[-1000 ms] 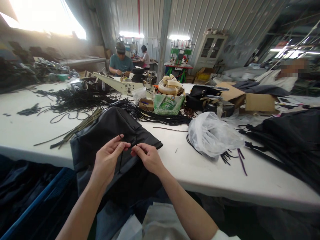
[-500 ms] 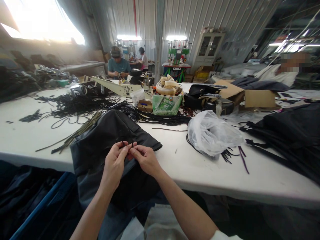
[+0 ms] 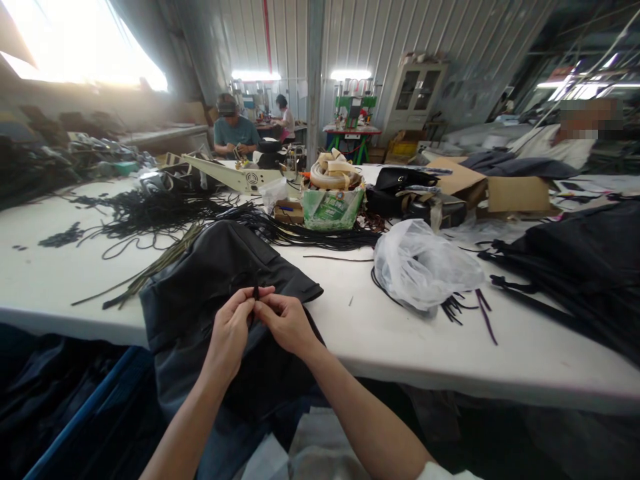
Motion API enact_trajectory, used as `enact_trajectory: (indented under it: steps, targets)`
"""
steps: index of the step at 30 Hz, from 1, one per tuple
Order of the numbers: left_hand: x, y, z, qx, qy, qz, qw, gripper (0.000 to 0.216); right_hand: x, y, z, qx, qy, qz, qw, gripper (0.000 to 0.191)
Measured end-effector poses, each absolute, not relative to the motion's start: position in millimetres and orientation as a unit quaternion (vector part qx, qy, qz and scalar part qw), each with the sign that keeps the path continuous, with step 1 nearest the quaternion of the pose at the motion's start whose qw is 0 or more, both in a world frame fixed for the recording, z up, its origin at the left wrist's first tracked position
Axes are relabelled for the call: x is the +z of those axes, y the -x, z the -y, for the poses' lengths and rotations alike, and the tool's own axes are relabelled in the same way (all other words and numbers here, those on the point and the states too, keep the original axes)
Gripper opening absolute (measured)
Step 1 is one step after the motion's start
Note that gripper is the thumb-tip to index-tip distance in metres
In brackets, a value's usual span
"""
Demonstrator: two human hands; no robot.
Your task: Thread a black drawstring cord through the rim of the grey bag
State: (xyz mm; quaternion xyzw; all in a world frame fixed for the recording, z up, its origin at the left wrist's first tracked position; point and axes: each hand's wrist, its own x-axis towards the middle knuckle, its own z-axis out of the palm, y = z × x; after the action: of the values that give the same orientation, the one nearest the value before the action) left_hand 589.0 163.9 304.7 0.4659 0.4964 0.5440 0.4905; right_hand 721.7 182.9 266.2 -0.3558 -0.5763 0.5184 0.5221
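Observation:
A black bag-like piece of smooth material lies over the front edge of the white table and hangs down in front. Above it my left hand and my right hand meet, fingertips pinched together. Between them a short stretch of black cord stands up, gripped by both hands. The exact spot where the fingers close on the cord is partly hidden by the thumbs. Left of the bag lies a bundle of olive cords.
Behind the bag spread black cords and a green box holding rolled strips. A clear plastic bag sits to the right, and black bags lie farther right. A person sits across the table; another is at right.
Both hands have drawn closer, with the right fingertips shifting slightly left and down. The cord between them now stands at the meeting point of the thumbs. The bag stays in place.

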Motion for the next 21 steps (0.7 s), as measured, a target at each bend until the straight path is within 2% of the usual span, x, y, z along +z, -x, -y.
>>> enact_trajectory:
  steps: [7, 13, 15, 17, 20, 21]
  targets:
    - [309, -581, -166, 0.509, -0.512, -0.505, 0.473, 0.049, 269, -724, -177, 0.492, 0.337, 0.626, 0.502, 0.032]
    - [321, -576, -173, 0.502, -0.526, -0.492, 0.479, 0.044, 268, -728, -180, 0.460, 0.337, 0.645, 0.508, 0.027]
    - [329, -573, -175, 0.525, -0.523, -0.483, 0.467, 0.042, 266, -735, -184, 0.399, 0.356, 0.676, 0.507, 0.024]
    - [339, -569, -177, 0.552, -0.513, -0.474, 0.455, 0.041, 262, -745, -187, 0.304, 0.388, 0.718, 0.491, 0.034]
    - [351, -564, -180, 0.577, -0.496, -0.459, 0.458, 0.042, 252, -760, -192, 0.203, 0.407, 0.780, 0.430, 0.065]
    - [353, -563, -181, 0.580, -0.492, -0.454, 0.465, 0.042, 248, -764, -193, 0.184, 0.399, 0.799, 0.411, 0.065]
